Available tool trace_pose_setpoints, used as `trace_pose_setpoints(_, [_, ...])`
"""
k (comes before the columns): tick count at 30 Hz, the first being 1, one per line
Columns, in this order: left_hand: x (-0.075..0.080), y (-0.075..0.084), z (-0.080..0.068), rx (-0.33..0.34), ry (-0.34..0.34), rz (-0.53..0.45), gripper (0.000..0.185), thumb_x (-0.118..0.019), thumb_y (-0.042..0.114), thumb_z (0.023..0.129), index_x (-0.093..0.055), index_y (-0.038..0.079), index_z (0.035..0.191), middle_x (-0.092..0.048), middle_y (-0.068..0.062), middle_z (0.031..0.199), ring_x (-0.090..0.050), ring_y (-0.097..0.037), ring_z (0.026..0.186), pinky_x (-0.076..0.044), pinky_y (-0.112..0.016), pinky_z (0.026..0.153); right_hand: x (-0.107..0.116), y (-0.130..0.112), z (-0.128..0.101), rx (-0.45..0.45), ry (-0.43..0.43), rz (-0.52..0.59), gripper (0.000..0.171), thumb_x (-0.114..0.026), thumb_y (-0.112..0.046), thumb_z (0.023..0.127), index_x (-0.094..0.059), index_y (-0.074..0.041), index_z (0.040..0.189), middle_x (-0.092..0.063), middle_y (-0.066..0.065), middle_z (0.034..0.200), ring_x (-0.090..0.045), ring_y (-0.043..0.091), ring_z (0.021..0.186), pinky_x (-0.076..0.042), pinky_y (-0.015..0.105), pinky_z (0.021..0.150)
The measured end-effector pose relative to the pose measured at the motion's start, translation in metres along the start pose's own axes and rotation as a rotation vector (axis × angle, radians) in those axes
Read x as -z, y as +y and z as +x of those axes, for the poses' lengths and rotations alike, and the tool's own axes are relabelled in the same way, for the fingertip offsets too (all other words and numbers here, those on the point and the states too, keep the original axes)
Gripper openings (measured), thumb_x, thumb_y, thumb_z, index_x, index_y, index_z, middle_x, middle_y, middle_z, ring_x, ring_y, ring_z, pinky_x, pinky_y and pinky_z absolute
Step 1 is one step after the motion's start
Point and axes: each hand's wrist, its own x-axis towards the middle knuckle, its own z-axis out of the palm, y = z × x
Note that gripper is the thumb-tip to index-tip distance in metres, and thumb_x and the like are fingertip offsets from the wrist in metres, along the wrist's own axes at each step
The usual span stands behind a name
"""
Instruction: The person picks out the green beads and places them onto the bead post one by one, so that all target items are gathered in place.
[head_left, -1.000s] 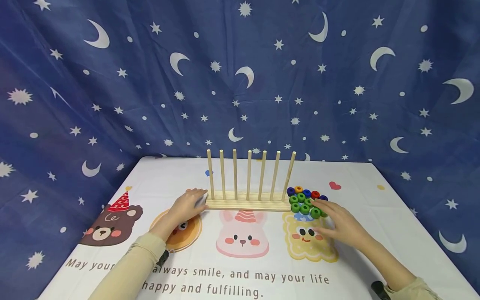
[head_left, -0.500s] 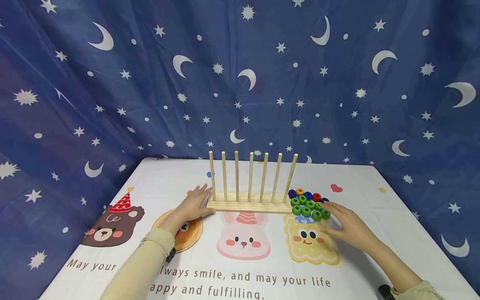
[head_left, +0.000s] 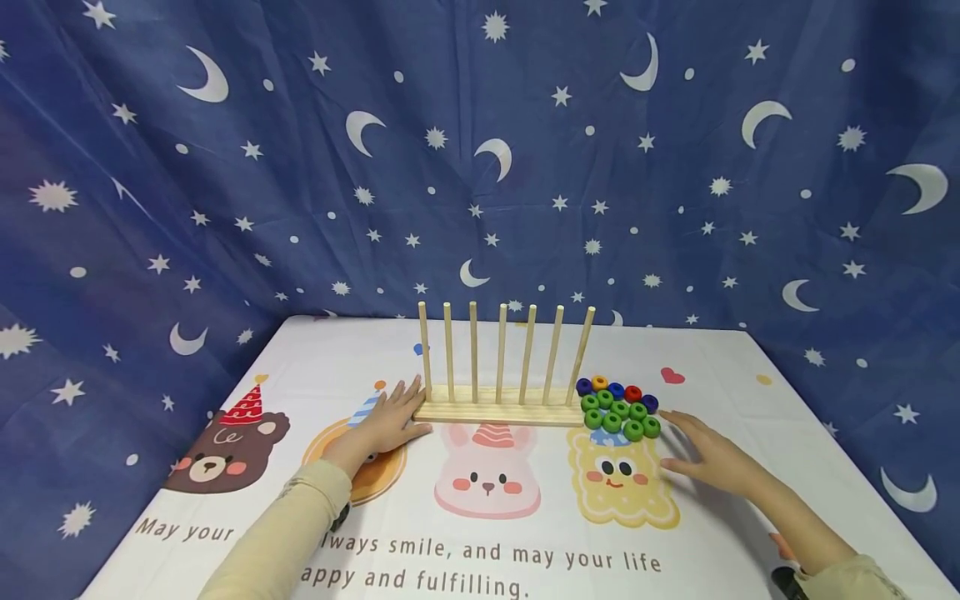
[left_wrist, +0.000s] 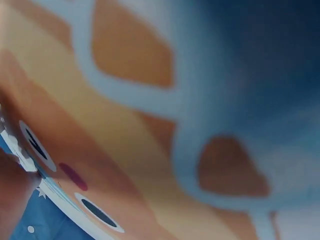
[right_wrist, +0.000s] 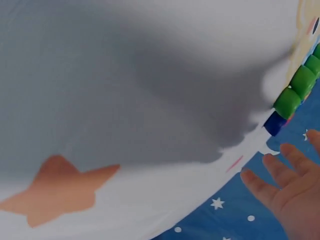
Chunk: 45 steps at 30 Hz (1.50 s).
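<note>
Head view shows a wooden peg rack with seven upright dowels standing on the table, which is covered by a cartoon-print cloth. The left hand lies flat on the cloth with its fingers straight and slightly spread, their tips touching the rack's left end. A cluster of beads, mostly green with blue, orange and red ones at the back, sits against the rack's right end. The right hand rests on the table just right of the beads, fingers straight and apart, holding nothing, the tips near but apart from the closest green bead. Right wrist view shows the green and blue beads beyond the spread fingers.
</note>
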Motion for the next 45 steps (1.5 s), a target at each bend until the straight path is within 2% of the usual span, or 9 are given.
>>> trace_pose_setpoints(3, [0.0, 0.002, -0.001, -0.006, -0.006, -0.01, 0.07, -0.043, 0.044, 0.089, -0.017, 0.005, 0.141, -0.006, -0.013, 0.149, -0.006, -0.039, 0.135, -0.005, -0.063, 0.104, -0.003, 0.004, 0.003, -0.052, -0.01, 0.024, 0.071, -0.066, -0.036, 0.076, -0.038, 0.003, 0.129, -0.042, 0.03, 0.127, -0.038, 0.047, 0.116, -0.034, 0.059, 0.092])
trace_pose_setpoints(8, [0.002, 0.005, -0.001, 0.003, -0.039, -0.005, 0.066, -0.038, 0.042, 0.092, -0.015, 0.005, 0.141, -0.005, -0.011, 0.149, -0.008, -0.038, 0.134, -0.004, -0.064, 0.103, -0.008, 0.009, 0.009, -0.119, 0.0, 0.054, 0.061, -0.065, -0.029, 0.078, -0.044, 0.01, 0.12, -0.05, 0.032, 0.117, -0.046, 0.046, 0.108, -0.039, 0.055, 0.089])
trace_pose_setpoints(13, [0.007, 0.005, 0.0, -0.001, -0.017, -0.018, 0.056, -0.035, 0.033, 0.095, -0.02, 0.005, 0.14, -0.011, -0.013, 0.148, -0.014, -0.042, 0.132, -0.007, -0.068, 0.099, -0.014, 0.007, 0.017, -0.181, 0.001, 0.06, 0.05, -0.064, -0.023, 0.079, -0.051, 0.011, 0.113, -0.055, 0.03, 0.109, -0.052, 0.043, 0.103, -0.043, 0.051, 0.086])
trace_pose_setpoints(24, [0.007, 0.006, -0.001, 0.011, 0.025, -0.078, 0.053, -0.044, 0.03, 0.091, -0.032, 0.004, 0.136, -0.02, -0.015, 0.145, -0.024, -0.046, 0.127, -0.013, -0.072, 0.093, -0.021, 0.004, 0.029, -0.215, 0.01, 0.067, 0.048, -0.067, -0.023, 0.077, -0.054, 0.011, 0.108, -0.059, 0.028, 0.105, -0.058, 0.038, 0.095, -0.049, 0.046, 0.08])
trace_pose_setpoints(29, [0.007, 0.005, 0.002, 0.028, 0.039, -0.064, 0.054, -0.045, 0.031, 0.09, -0.033, 0.006, 0.136, -0.021, -0.013, 0.145, -0.025, -0.044, 0.127, -0.015, -0.072, 0.093, -0.02, 0.005, 0.032, -0.226, 0.014, 0.097, 0.048, -0.066, -0.025, 0.077, -0.055, 0.012, 0.106, -0.06, 0.029, 0.101, -0.06, 0.039, 0.091, -0.049, 0.046, 0.078])
trace_pose_setpoints(38, [0.007, 0.002, 0.006, 0.027, 0.037, -0.097, 0.056, -0.05, 0.032, 0.087, -0.037, 0.004, 0.133, -0.024, -0.015, 0.143, -0.028, -0.047, 0.124, -0.017, -0.072, 0.092, -0.021, 0.005, 0.033, -0.269, 0.061, 0.113, 0.043, -0.068, -0.023, 0.075, -0.058, 0.009, 0.103, -0.063, 0.027, 0.096, -0.06, 0.038, 0.088, -0.049, 0.047, 0.077])
trace_pose_setpoints(45, [0.01, 0.002, 0.007, 0.028, 0.044, -0.1, 0.056, -0.052, 0.031, 0.087, -0.037, 0.003, 0.133, -0.025, -0.015, 0.142, -0.029, -0.047, 0.124, -0.021, -0.069, 0.093, -0.023, 0.003, 0.035, -0.284, 0.075, 0.091, 0.038, -0.069, -0.019, 0.074, -0.06, 0.007, 0.1, -0.064, 0.025, 0.092, -0.062, 0.035, 0.084, -0.05, 0.047, 0.075])
